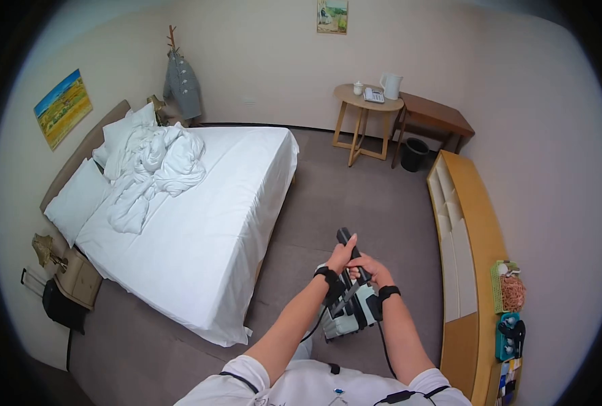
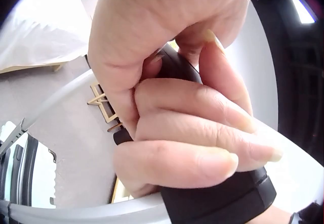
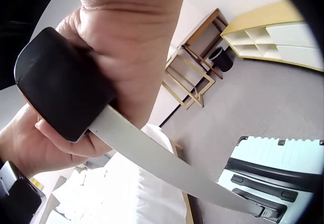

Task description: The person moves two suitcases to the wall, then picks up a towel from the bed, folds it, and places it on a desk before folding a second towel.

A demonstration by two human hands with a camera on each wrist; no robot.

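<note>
Below my hands stands a pale mint suitcase (image 1: 347, 325) with black trim, on the carpet close in front of my body. Its pull-out handle is raised, with a black grip (image 1: 344, 235) on top and silver-grey rods (image 3: 167, 166). My left hand (image 1: 340, 258) grips the black bar toward its far end, while my right hand (image 1: 375, 268) grips it nearer to me. In the left wrist view, curled fingers (image 2: 177, 133) wrap the black bar and hide much of it. The right wrist view shows the grip's end (image 3: 55, 85) sticking out past the palm.
To the left is a bed (image 1: 240, 176) with a rumpled duvet (image 1: 159, 162). A long low cabinet (image 1: 480, 237) runs along the right, bearing baskets (image 1: 511, 287). Farther off stand a round table (image 1: 350, 93), a wooden desk (image 1: 436, 115) and a black bin (image 1: 414, 154).
</note>
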